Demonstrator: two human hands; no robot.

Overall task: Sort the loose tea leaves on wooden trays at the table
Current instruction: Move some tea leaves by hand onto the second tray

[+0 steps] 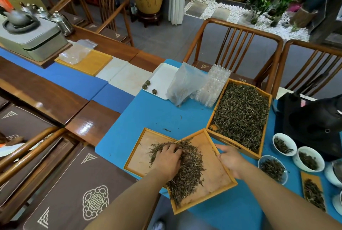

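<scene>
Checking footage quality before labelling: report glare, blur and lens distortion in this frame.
Head view: wide-angle bending bows the chairs and table edges near the borders; ceiling light glares off the glossy wooden table; left hand, right hand and tea leaves are fairly sharp; the top-left corner is smeared; shadows are soft.

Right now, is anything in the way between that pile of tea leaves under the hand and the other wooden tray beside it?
Nothing visible. The left hand rests on the tea leaves, which already spill from the tilted tray, held by the right hand, onto the flat tray. The flat tray's floor beyond the leaves is bare wood.
</scene>
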